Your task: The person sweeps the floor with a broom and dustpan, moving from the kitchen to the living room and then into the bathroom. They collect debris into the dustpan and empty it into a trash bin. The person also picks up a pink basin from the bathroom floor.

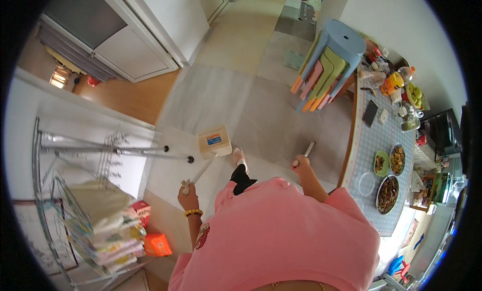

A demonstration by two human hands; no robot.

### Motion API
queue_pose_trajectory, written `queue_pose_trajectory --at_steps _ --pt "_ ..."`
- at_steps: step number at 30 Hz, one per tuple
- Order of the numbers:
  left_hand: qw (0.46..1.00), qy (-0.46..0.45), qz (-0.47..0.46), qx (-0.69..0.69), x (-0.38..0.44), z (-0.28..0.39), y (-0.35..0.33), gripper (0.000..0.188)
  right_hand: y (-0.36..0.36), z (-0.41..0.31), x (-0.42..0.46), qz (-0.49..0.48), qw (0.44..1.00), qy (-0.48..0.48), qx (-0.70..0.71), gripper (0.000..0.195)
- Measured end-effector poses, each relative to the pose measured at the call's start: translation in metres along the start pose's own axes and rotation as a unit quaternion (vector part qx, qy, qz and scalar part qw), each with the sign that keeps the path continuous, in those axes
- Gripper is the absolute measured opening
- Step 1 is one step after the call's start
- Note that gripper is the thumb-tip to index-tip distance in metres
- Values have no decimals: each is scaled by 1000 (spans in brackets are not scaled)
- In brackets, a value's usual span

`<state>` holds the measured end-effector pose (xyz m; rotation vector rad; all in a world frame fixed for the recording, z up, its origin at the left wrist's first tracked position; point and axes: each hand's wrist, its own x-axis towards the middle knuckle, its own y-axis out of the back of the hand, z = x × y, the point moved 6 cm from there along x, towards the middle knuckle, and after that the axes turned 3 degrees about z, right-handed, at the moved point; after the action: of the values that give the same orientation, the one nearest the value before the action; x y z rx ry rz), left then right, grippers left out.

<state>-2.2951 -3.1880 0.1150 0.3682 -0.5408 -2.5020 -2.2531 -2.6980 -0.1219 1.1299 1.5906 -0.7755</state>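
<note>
My left hand (187, 200), with a yellow beaded bracelet at the wrist, is closed around the top of a white long handle (203, 170). That handle slopes forward to a cream plastic dustpan (212, 142) on the tiled floor, which bears a blue and orange label. My right hand (301, 165) grips a light-coloured stick (310, 148), one end of which sticks out past my fist. The rest of the stick is hidden, so what it belongs to I cannot tell. One of my feet (238, 156) shows just right of the dustpan.
On the right stands a table with a checked cloth (359, 155), bearing dishes of food, a phone (370, 113) and jars. Stacked plastic stools (331, 61) stand beside it. At left are a metal rack (39, 170), an orange packet (157, 244) and a doorway.
</note>
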Motion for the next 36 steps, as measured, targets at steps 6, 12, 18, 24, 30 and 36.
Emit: queue_pose_trajectory --at_steps 6,12,18,24,30,36 --pt "995 -27 -83 37 139 80 -88 23 -124 -36 13 62 995 -67 33 8" --pt "985 -46 -132 103 266 156 -190 26 -289 -84 19 -42 994 -74 70 12" --pt "991 -40 -115 58 366 198 -302 23 -449 -166 53 -30 992 -78 93 10" --pt "993 -13 -105 44 462 263 -403 21 -594 -281 89 -91 985 -116 94 7" --pt "997 -4 -78 14 550 299 -486 19 -722 -373 76 -46 983 -117 131 14" --pt "994 35 -97 26 659 344 -602 18 -859 -468 99 -156 979 -87 97 10"
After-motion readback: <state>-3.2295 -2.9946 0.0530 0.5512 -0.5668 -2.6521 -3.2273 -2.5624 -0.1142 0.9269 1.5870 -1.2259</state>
